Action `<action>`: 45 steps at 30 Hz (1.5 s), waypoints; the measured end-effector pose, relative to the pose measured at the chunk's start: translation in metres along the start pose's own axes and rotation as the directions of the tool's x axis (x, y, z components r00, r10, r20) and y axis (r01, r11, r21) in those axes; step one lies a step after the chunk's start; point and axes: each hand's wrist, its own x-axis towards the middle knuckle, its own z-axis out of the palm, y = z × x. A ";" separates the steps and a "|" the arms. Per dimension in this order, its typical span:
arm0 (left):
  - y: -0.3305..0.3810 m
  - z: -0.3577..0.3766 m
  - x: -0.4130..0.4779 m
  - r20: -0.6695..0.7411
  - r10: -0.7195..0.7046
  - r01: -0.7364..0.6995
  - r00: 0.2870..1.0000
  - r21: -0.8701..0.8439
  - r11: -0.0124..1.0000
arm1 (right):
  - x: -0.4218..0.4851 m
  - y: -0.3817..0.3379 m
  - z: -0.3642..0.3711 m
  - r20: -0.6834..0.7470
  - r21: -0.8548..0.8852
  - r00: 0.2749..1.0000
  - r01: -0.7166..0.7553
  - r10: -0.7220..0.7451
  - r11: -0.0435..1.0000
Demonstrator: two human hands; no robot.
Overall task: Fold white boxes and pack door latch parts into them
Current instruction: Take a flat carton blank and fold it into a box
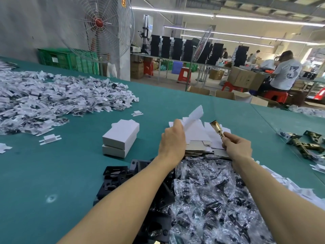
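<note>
Holds a flat white box blank (193, 115) in the left hand (171, 140), grip closed on its lower edge with fingers curled, so that the sheet tilts up and away above the teal worktop (52, 173). Pinches a brass door latch part (217, 128) in the right hand (236, 147), grip tight round the narrow stem, round head pointing up and to the left, just beside the raised blank. Works with both hands above a stack of flat blanks (198, 138), white faces up, grey-brown board edges showing near the wrists.

Left of the stack and apart from it: two folded white boxes (121, 136), one on top of the other, the upper one skewed. Nearest the camera, under both forearms: a heap of bagged black parts (211, 191) in clear plastic, with bare black metal plates (116, 175) at its left edge. Far left across the worktop: a wide heap of small white pieces (52, 99) mixed with bagged bits, a few strays lying apart from it. At the right edge: more loose latch bodies (302, 145) of brass colour.

Beyond the worktop: a large standing fan (100, 27), green crates (66, 59), black stacked boxes (175, 48) on another worktop, red stools (184, 74) and a seated person (284, 73) in a white shirt, back turned.
</note>
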 end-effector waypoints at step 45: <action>0.012 -0.110 -0.065 0.073 0.082 -0.074 0.994 -0.107 0.992 | -0.130 -0.068 -0.070 0.355 0.249 0.903 0.157 -0.241 0.956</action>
